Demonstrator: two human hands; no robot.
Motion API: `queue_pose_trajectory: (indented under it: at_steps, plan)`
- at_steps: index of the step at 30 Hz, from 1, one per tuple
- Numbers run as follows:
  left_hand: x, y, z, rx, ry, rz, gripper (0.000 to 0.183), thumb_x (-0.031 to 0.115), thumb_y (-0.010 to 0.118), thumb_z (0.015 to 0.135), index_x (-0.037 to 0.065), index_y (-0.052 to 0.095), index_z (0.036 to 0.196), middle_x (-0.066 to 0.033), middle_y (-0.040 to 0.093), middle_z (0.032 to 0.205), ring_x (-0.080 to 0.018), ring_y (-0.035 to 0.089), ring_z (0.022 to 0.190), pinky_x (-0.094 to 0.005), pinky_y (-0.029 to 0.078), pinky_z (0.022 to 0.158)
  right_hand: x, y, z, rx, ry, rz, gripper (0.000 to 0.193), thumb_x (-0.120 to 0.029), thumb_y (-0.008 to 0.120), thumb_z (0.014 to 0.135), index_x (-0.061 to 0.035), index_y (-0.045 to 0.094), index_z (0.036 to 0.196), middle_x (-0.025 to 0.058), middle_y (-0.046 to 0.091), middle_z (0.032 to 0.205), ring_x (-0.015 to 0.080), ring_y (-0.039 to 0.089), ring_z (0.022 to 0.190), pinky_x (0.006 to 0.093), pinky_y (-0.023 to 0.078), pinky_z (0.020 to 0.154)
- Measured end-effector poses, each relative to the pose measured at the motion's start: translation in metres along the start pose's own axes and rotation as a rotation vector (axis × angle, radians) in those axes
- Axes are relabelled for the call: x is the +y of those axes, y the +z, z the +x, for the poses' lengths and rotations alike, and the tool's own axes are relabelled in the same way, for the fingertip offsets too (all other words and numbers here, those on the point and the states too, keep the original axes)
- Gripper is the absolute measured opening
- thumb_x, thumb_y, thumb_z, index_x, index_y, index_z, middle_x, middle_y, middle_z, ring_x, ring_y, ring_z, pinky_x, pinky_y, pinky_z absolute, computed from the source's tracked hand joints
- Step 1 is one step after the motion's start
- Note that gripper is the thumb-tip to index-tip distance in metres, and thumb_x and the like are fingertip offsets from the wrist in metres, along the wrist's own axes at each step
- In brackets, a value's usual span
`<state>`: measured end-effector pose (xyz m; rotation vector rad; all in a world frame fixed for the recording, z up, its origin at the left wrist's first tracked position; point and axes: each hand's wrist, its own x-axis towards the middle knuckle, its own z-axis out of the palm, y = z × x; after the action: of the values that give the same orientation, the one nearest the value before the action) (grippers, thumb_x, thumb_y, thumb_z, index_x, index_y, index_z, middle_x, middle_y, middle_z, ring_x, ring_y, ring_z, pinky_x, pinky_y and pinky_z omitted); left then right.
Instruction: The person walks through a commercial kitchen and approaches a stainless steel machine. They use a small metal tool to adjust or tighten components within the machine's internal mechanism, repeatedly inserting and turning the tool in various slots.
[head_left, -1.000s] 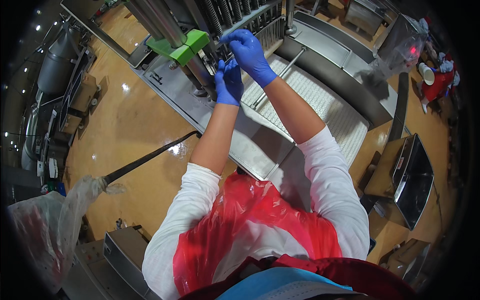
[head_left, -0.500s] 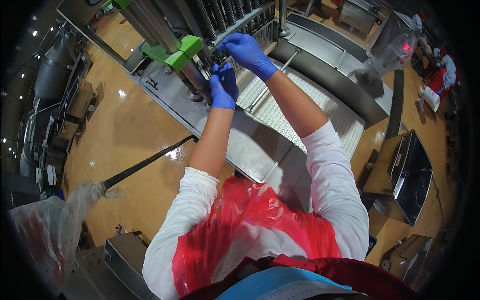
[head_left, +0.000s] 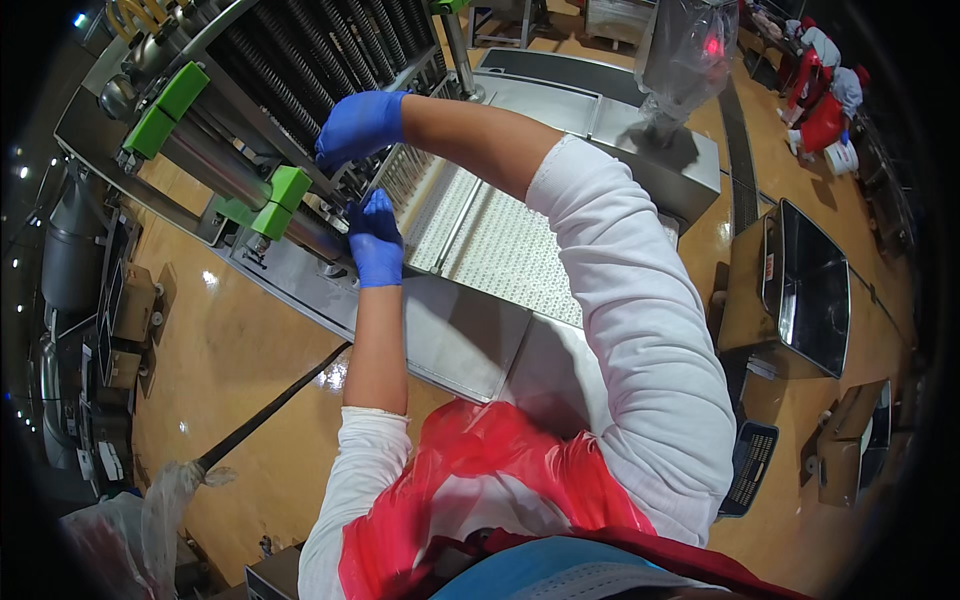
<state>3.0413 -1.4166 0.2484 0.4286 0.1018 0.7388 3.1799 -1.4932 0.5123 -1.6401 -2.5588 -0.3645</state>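
Blue gloves cover both of my hands, which are at the needle head of a large steel machine. My left hand (head_left: 377, 245) is raised beside the row of thin needles (head_left: 402, 182), its fingers bent together; what they hold is too small to make out. Just above it, my right hand (head_left: 362, 128) reaches in from the right with the wrist bent and fingers curled down toward the bar under the springs. Its fingertips are mostly hidden behind the glove. Dark coil springs (head_left: 300, 65) stand in rows above the needles. A white textured conveyor belt (head_left: 510, 245) lies under them.
Green clamps (head_left: 283, 202) grip the steel column left of my hands. A steel rod (head_left: 458, 228) crosses the belt. A plastic-wrapped box (head_left: 685, 60) stands at the far right, with steel bins (head_left: 800, 285) on the floor nearer. Co-workers (head_left: 822, 95) are far right.
My view has shifted, showing more of the springs and green clamps. My right arm now bends more sharply across, its hand turned downward. The left hand stays close below it.
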Motion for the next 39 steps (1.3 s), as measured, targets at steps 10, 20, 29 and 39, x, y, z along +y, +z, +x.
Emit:
queue_pose_trajectory:
  at_steps: [10,20,29,39]
  plan:
    - [0.024,0.004,-0.009,0.099,-1.049,-1.893,0.038,0.032,0.057,0.1,-0.003,0.061,0.115,-0.0144,0.062,0.124,-0.0244,0.055,0.124,-0.0353,0.04,0.113,-0.065,-0.003,0.004,0.107,0.561,0.24,0.028,-0.031,0.071,0.076,-0.0085,0.076,0.092,0.0182,0.072,0.088,0.0357,0.071,0.084,0.0441,0.058,0.076]
    - [0.003,-0.034,0.011,-0.069,-0.521,-1.418,0.065,0.041,0.057,0.099,-0.011,0.044,0.136,-0.0223,0.043,0.149,-0.0292,0.039,0.142,-0.0377,0.027,0.122,-0.019,-0.018,-0.003,-0.055,-0.041,-0.178,0.03,-0.038,0.057,0.091,-0.0169,0.074,0.105,0.0096,0.073,0.089,0.0306,0.071,0.083,0.0396,0.057,0.074]
    - [0.001,-0.036,0.012,-0.316,-0.614,-1.327,0.057,0.041,0.058,0.099,-0.008,0.051,0.128,-0.0194,0.053,0.137,-0.0288,0.047,0.134,-0.0376,0.033,0.119,-0.035,-0.009,-0.005,0.064,-0.01,-0.14,0.017,-0.015,0.066,0.079,-0.0067,0.07,0.094,0.0154,0.069,0.079,0.0371,0.07,0.078,0.0454,0.057,0.067]
    - [0.009,-0.019,0.01,0.013,-0.599,-1.327,0.048,0.036,0.059,0.099,-0.005,0.056,0.123,-0.0184,0.056,0.134,-0.0275,0.049,0.132,-0.0363,0.033,0.118,-0.051,-0.002,0.003,0.075,0.405,0.098,0.018,-0.025,0.071,0.08,-0.0113,0.077,0.091,0.0122,0.073,0.088,0.0327,0.071,0.084,0.0423,0.057,0.075]
